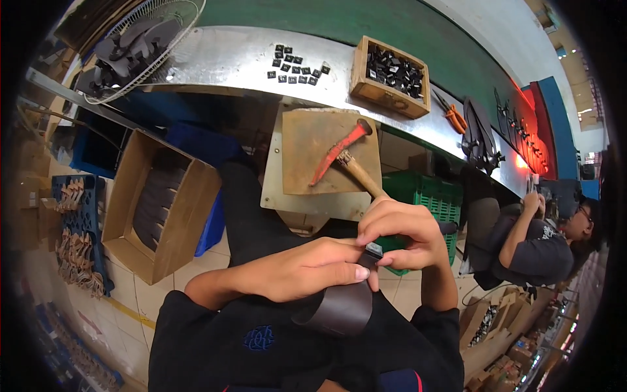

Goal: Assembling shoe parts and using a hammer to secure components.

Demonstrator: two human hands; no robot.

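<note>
Above my lap, my left hand [313,269] is closed on a curved dark brown strap [343,310], its thumb pressed along the upper part. A small black square piece with a shiny face [373,250] sits at the strap's upper end. My right hand [411,236] has its thumb and index finger around this piece; the other fingers curl above. Just beyond, a hammer with a red head [338,153] and wooden handle [360,175] lies on a worn brown board [300,150]. The handle's near end meets the outline of my right hand.
Several black square pieces [297,68] lie on the metal bench [222,55], beside a wooden box [392,103] of similar pieces. Orange-handled pliers [455,119] are further right. A white wire basket [189,26], cardboard box [121,228] and green crate [444,196] surround me. A co-worker [542,248] sits right.
</note>
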